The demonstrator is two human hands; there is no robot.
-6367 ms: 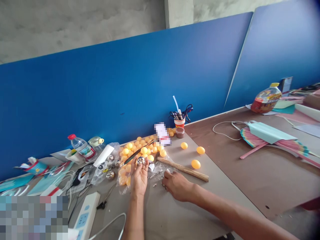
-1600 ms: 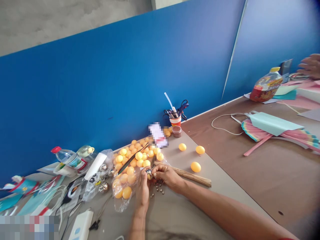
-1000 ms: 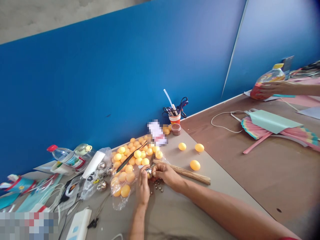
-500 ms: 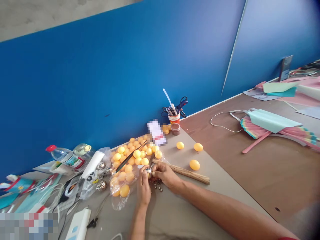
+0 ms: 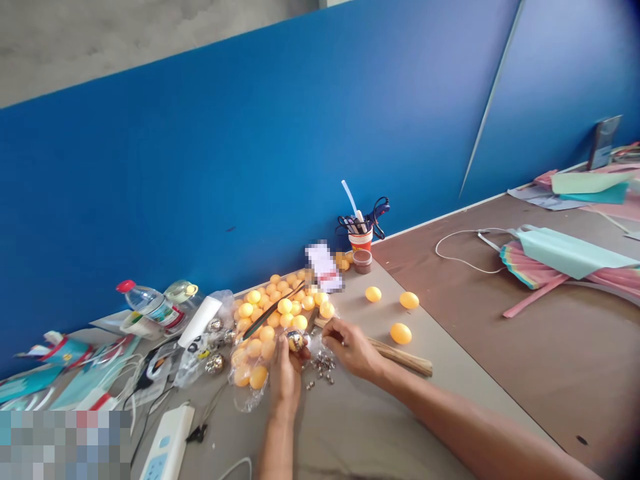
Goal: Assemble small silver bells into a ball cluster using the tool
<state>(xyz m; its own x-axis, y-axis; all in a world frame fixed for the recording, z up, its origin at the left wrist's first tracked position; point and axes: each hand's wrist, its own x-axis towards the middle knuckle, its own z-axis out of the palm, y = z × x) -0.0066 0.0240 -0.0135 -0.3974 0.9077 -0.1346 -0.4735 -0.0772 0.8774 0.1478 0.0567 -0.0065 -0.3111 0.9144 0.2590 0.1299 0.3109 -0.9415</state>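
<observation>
My left hand (image 5: pixel 287 370) is closed around a ball (image 5: pixel 295 341) partly covered with shiny silver beads, with some yellow showing through. Just right of it, my right hand (image 5: pixel 350 347) hovers with thumb and fingers pinched together; whatever may be between them is hidden or too small to see. Below and between the hands, loose silver beads (image 5: pixel 325 367) lie on the table by some clear plastic. Behind my right hand rests a wooden stick (image 5: pixel 403 357), partly covered by it. A clear bag of orange table tennis balls (image 5: pixel 257 348) lies left of and behind my left hand.
Three loose orange balls (image 5: pixel 401 333) lie at right. Silver-covered balls (image 5: pixel 215 363), a red-capped bottle (image 5: pixel 155 307) and a power strip (image 5: pixel 167 443) are left. A paper cup of tools (image 5: pixel 360 240) stands by the blue partition (image 5: pixel 250 167). A pleated pink item (image 5: pixel 525 263) lies far right.
My right hand has drawn back rightward from the ball, after working at it in the recent frames. At far right, another person's hand took the yellow-capped bottle away. The view has shifted slightly.
</observation>
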